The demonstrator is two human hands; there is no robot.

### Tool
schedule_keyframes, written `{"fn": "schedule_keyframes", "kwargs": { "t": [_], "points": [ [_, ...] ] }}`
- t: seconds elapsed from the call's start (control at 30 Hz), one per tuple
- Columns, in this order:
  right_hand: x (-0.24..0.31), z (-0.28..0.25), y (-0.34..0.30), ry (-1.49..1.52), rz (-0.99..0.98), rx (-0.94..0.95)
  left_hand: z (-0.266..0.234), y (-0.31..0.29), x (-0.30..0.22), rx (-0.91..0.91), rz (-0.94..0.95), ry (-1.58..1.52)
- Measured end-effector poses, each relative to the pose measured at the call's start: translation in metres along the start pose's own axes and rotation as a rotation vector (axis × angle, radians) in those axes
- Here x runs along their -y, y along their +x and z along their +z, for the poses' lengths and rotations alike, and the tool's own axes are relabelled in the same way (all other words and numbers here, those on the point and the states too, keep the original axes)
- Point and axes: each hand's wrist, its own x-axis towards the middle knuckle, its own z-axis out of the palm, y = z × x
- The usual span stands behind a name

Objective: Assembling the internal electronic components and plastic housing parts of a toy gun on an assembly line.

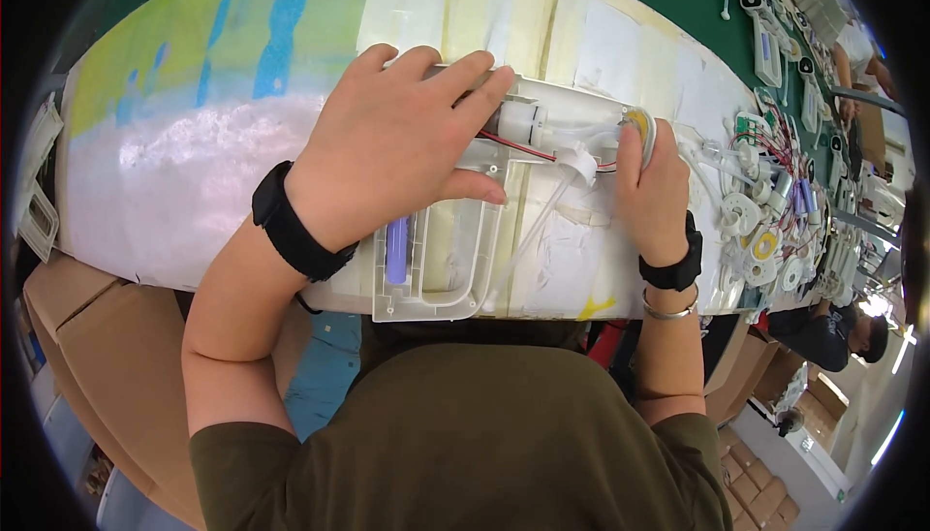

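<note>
A white plastic housing half (pixel 436 310) lies on the table in front of me, shaped like a handle frame. Inside it I see a purple cylindrical battery cell (pixel 396 250), a small cylindrical motor (pixel 521 122) and red wires (pixel 523 148). My left hand (pixel 397 134) spreads over the upper part of the housing, fingers stretched and thumb apart, hiding what lies beneath. At the housing's right end, my right hand (pixel 655 182) grips a round white part with a yellow ring (pixel 639 126) between thumb and fingers. A white round cap with a thin tube (pixel 578 163) sits between my hands.
A heap of loose parts (pixel 775 202), with wires, gears and battery cells, covers the table's right side. Housings (pixel 765 46) lie on the green surface beyond. Cardboard boxes (pixel 107 357) stand at the lower left. Another person (pixel 828 332) sits at the far right.
</note>
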Motion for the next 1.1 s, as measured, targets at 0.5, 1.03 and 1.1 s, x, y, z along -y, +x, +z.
{"fn": "schedule_keyframes", "kwargs": {
  "t": [0.5, 1.03, 1.1],
  "points": [
    [0.031, -0.028, 0.003, 0.154, -0.529, -0.189, -0.011, 0.017, 0.008, 0.096, -0.019, -0.036],
    [0.003, -0.036, 0.048, 0.541, -0.229, 0.167, 0.001, 0.081, -0.046, 0.126, 0.042, 0.079],
    [0.002, -0.036, 0.048, 0.533, -0.268, 0.157, 0.006, 0.080, -0.044, 0.103, 0.023, 0.051]
  ]
}}
